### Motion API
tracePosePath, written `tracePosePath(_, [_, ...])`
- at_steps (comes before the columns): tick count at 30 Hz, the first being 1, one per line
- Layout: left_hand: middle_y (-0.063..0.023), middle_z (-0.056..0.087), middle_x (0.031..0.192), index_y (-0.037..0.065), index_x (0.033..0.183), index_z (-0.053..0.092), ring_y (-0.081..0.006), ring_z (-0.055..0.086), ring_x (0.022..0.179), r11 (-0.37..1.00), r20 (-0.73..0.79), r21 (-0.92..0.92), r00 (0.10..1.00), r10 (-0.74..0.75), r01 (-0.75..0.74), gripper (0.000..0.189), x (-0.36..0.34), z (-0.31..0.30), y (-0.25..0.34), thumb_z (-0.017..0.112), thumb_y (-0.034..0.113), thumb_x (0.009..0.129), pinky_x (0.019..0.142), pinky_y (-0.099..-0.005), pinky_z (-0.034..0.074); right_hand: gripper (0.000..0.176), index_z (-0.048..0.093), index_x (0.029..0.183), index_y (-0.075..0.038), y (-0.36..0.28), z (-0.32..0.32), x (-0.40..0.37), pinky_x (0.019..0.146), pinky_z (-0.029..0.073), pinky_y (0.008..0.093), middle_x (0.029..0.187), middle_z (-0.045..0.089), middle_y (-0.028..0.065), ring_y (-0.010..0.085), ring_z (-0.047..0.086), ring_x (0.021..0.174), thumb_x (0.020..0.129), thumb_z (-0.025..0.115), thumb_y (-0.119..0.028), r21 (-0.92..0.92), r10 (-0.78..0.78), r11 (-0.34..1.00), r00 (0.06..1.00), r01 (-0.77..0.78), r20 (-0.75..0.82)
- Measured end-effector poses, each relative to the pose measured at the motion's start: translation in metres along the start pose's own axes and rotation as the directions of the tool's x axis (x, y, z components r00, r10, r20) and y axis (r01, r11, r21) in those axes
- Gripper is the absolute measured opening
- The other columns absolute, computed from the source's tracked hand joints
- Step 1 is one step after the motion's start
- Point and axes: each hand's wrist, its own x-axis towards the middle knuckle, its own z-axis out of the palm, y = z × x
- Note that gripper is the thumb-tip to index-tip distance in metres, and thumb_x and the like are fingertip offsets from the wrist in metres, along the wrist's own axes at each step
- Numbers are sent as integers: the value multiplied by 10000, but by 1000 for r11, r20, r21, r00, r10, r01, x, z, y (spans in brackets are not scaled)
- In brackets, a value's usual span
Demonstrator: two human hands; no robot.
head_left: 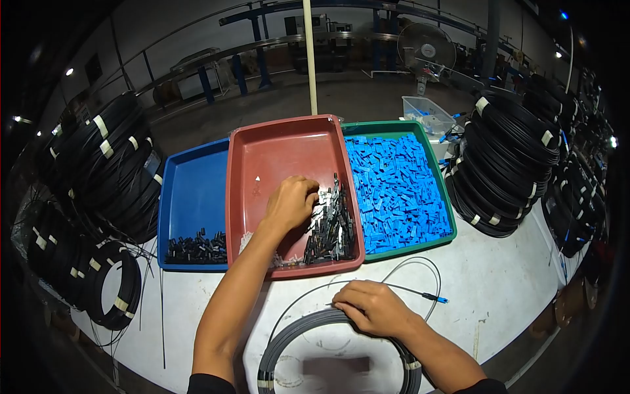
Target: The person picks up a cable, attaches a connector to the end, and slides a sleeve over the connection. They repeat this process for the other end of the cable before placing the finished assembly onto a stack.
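My left hand (293, 202) reaches into the red tray (279, 148), its fingers curled at the edge of a pile of small black and silver parts (333, 226). Whatever its fingertips pinch is hidden. Over the table, my right hand (373, 305) is closed on a thin black cable (331, 304), whose end pokes out left of the fingers. Below this hand lies a coil of black cable (272, 351), bound with pale tape. A loop of it runs right to a blue connector (441, 299).
A blue tray (193, 171) with small black parts adjoins the red one on the left. The green tray (448, 213) on the right holds many blue connector pieces (394, 190). Tall stacks of cable coils (115, 171) flank both sides. Behind stands a clear bin (426, 111).
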Motion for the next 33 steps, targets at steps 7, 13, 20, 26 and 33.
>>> tracePosePath(7, [-208,704,955,-16,930,722,-384,671,947,987,51,-87,990,-129,133,175,-1,0,6,775,87,797,837,-460,526,97,715,959,-39,-1,2,0,769,559,394,892,686,103,301,680,820,875,690,-79,-16,1,1000,1000,-2,-30])
tracePosePath(13, [-142,711,815,-8,964,699,-262,669,718,907,57,-291,952,-302,305,181,-12,-10,6,769,52,809,695,-378,525,95,714,953,-30,-1,1,-1,761,558,392,886,684,110,305,675,807,870,695,-73,-11,9,1000,1000,-9,-18])
tracePosePath(20, [4,672,785,-4,1069,703,-51,579,698,672,83,-678,939,-333,298,197,-60,-31,33,732,82,895,634,-245,487,89,700,926,3,-4,0,0,743,546,416,859,679,151,338,664,798,868,692,-64,17,-34,999,997,35,-70])
tracePosePath(26, [-23,689,925,7,1084,711,-78,628,817,367,111,-901,942,-318,230,179,-114,-32,57,733,110,939,743,-235,524,92,711,946,-13,-8,0,-3,747,550,411,880,695,160,346,680,805,884,698,-81,75,18,997,992,-8,-128])
tracePosePath(33, [-116,703,1093,26,1340,516,-225,726,1000,106,175,-970,928,-330,220,356,-158,-41,91,634,91,1010,827,-329,584,92,721,939,-6,-9,-2,-2,698,544,382,864,704,155,309,686,759,870,723,-66,82,49,996,987,-37,-153])
